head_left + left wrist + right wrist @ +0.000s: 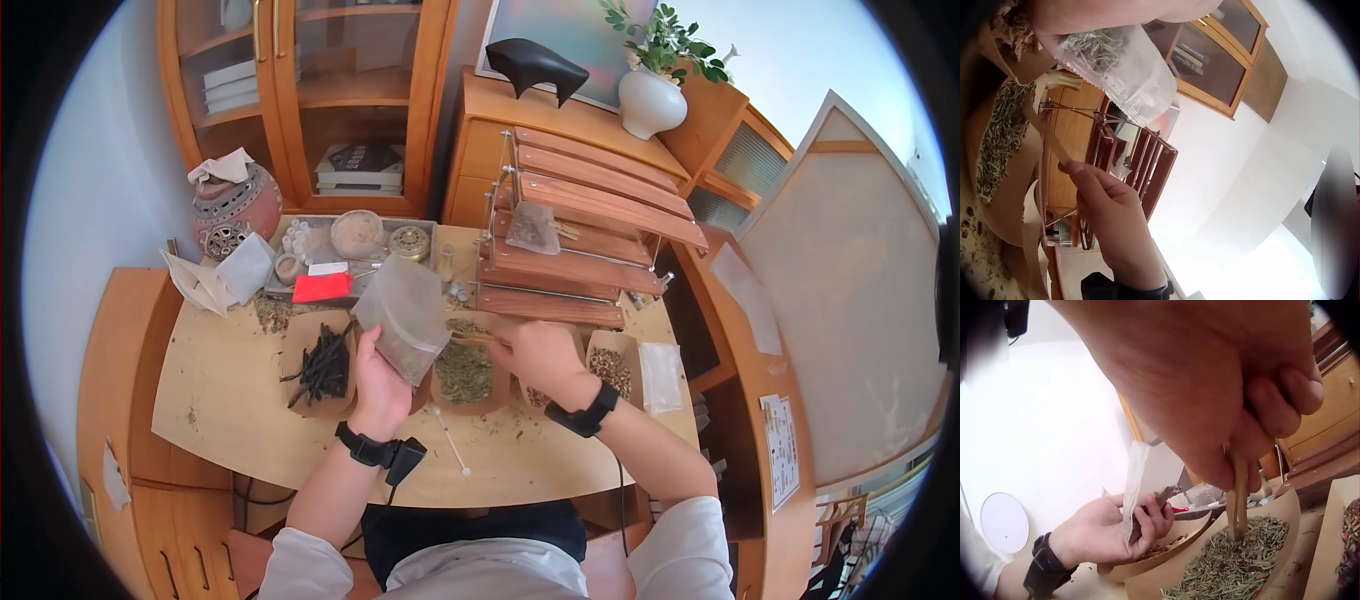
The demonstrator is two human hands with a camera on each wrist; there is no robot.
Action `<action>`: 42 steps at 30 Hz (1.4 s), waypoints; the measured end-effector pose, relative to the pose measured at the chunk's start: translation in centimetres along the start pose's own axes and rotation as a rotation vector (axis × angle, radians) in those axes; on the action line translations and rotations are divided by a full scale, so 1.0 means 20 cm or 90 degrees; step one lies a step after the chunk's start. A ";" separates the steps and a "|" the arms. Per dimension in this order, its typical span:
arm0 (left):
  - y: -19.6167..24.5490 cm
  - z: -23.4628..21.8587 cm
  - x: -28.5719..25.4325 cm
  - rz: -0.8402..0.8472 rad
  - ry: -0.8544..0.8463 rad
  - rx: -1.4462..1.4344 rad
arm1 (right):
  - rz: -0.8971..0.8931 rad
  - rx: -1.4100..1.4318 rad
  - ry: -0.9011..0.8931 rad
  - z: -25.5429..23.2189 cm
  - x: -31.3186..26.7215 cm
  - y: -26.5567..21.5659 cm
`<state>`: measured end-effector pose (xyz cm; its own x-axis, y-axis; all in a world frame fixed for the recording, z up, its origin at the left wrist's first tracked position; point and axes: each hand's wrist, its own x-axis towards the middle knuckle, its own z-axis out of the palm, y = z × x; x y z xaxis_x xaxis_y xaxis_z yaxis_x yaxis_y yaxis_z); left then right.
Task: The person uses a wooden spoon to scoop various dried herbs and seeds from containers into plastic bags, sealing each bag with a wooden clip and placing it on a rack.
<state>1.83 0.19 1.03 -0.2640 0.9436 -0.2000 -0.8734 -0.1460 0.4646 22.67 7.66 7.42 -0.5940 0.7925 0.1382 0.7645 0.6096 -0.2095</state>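
My left hand (382, 385) grips a translucent bag (405, 305) from its lower left side, above the front row of boxes. Some dried green herb shows inside the bag (1144, 72) in the left wrist view. With bent fingers my right hand (545, 358) pinches a slim wooden tool (1237, 506). The tool's lower end is in the dried green herb (1222, 562) that fills a brown paper box (465, 407). In the left wrist view, the wooden tool (1055, 145) slants from the fingertips down to the herb.
A box of black sticks (325, 365) stands left; a box of speckled bits (610, 372) stands right, beside a clear packet (660, 378). Behind are a grey tray (425, 228), a red packet (322, 288) and a wooden slatted rack (590, 190). A white stick (450, 440) lies in front.
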 end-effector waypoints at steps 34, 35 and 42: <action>0.01 0.02 -0.02 -0.001 0.001 0.000 | 0.184 0.198 -0.080 -0.16 -0.17 0.18; 0.01 0.02 -0.02 0.001 0.000 -0.001 | 0.214 0.153 -0.088 -0.19 -0.18 0.17; 0.00 0.02 -0.02 -0.007 0.005 0.006 | 0.274 0.416 -0.219 -0.02 -0.13 0.28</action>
<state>2.04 -0.01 1.56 -0.2570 0.9430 -0.2116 -0.8727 -0.1323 0.4700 28.62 9.13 6.25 -0.4079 0.8386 -0.3609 0.7063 0.0394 -0.7069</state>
